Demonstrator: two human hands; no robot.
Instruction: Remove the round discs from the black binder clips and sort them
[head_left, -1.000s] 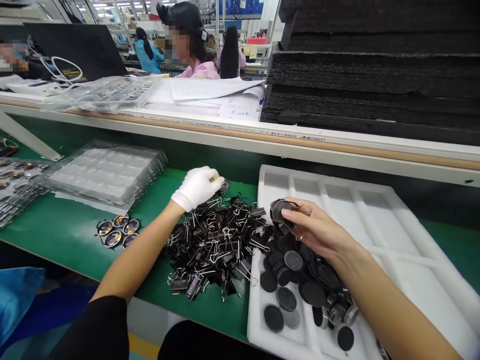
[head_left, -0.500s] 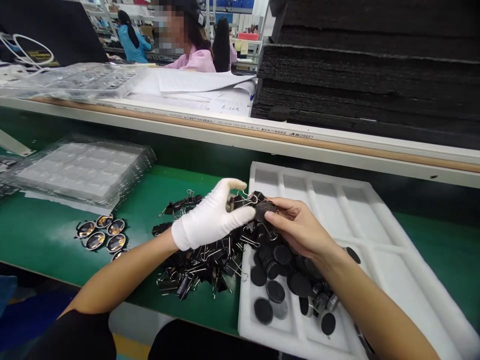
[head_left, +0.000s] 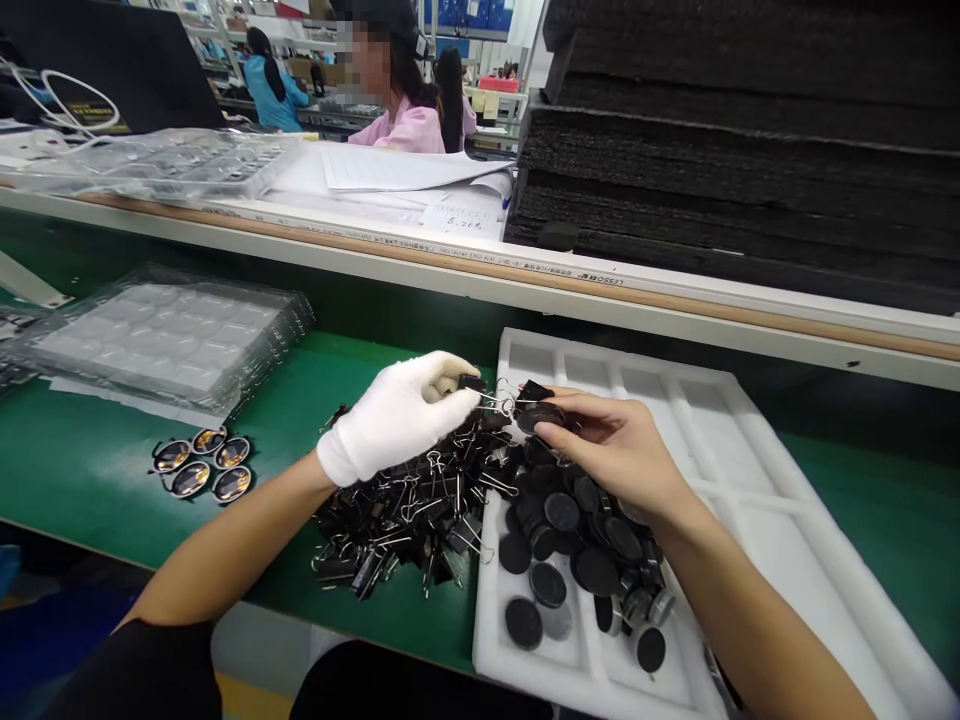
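Note:
My left hand [head_left: 394, 418], in a white glove, pinches a black binder clip [head_left: 484, 389] by its wire handles above the pile of binder clips [head_left: 409, 505]. My bare right hand [head_left: 611, 450] holds a round black disc [head_left: 538, 415] right beside that clip; the clip's jaws appear to meet the disc. Below the right hand lie several more black discs [head_left: 570, 560] in the near-left compartment of a white foam tray [head_left: 720, 450].
Several finished gold-faced pieces [head_left: 201, 464] sit on the green bench at the left, in front of stacked clear blister trays [head_left: 161, 335]. A shelf [head_left: 525, 265] with papers and black foam sheets [head_left: 735, 130] runs behind. Other people sit beyond it.
My left hand came from the far side of the clip pile with a clip and met my right hand, which lifted a disc up from the tray. The hands now sit close together.

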